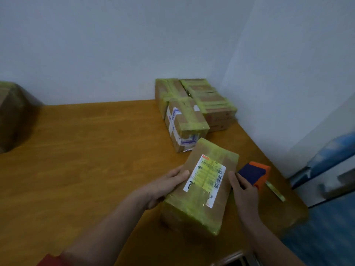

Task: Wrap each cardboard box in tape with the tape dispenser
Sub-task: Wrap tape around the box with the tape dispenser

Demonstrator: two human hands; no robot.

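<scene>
A flat cardboard box (199, 206), banded with yellow-green tape and carrying a white shipping label, sits between my hands at the right front of the table. My left hand (165, 187) grips its left edge, thumb on top. On the opposite edge my right hand (245, 191) holds the box with its thumb on the top face. The orange and blue tape dispenser (255, 174) lies on the table just behind my right hand, and a loose strip of tape (275, 191) trails from it to the right.
Several taped boxes (192, 112) are stacked in the back right corner against the wall. Another brown box (11, 116) stands at the far left. The wooden table (86, 150) ends close to the right of the dispenser, beside blue furniture (330, 160).
</scene>
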